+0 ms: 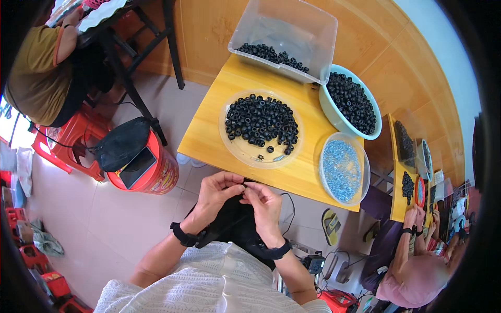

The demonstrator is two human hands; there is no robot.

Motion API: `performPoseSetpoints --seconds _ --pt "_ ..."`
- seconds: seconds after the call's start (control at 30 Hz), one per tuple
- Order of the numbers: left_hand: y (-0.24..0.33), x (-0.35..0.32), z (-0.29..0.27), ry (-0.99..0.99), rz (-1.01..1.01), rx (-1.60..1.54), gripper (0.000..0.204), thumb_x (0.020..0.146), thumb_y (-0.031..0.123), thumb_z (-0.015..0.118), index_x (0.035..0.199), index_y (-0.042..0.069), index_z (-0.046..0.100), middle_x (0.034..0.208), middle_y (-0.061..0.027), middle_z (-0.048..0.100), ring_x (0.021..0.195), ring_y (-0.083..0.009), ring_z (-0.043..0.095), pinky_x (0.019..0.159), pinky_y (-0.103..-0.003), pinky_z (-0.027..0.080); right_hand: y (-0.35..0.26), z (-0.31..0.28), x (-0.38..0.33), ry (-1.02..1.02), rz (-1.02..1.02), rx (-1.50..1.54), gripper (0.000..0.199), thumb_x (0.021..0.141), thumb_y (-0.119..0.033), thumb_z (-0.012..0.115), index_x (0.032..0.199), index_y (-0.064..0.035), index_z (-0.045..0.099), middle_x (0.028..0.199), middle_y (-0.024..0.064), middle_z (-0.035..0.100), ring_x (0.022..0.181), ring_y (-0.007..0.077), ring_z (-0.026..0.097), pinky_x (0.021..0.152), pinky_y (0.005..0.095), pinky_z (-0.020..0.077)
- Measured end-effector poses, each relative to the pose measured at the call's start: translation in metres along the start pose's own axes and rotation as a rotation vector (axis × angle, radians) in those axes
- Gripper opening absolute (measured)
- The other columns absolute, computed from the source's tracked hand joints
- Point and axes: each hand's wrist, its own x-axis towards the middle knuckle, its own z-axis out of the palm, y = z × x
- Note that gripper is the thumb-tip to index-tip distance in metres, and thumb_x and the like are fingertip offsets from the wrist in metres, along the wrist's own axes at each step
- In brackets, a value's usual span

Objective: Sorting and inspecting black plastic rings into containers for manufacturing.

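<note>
Sitting between both hands (214, 195) (265, 206), small dark piece (244, 184)

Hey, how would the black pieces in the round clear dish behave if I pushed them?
The black pieces look short and rounded, so strays would probably roll. Small and hollow-looking, each is likely light. Heaped loosely, they may scatter across the dish.

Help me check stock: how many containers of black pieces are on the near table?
3: clear bin at the far edge, round clear tray before it, pale bowl at its right.
</note>
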Motion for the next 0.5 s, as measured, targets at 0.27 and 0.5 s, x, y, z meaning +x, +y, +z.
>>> performPoseSetpoints --seconds 0.27,0.5 --pt "-0.004 -0.004 0.008 -0.014 0.037 -0.118 0.016 0.080 -0.001 0.061 0.096 0.000 0.064 0.091 -0.0045 0.064 0.078 -0.0107 0.060 0.072 -0.023 0.050 0.010 0.003 -0.002 0.092 -0.138 -0.047 0.014 0.086 -0.002 0.056 0.097 0.0040 0.062 0.083 0.0067 0.063 0.070 0.0115 0.061 0.064 0.0240 0.0530" --pt "-0.009 0.005 -0.001 0.056 0.010 -0.138 0.015 0.086 0.005 0.056 0.099 -0.001 0.061 0.091 -0.0054 0.063 0.078 -0.0138 0.062 0.071 -0.024 0.051 -0.039 -0.026 0.051 0.025 -0.645 -0.883 0.013 0.080 0.004 0.056 0.090 0.0012 0.064 0.079 0.0108 0.060 0.070 0.0195 0.059 0.061 0.0269 0.0466"
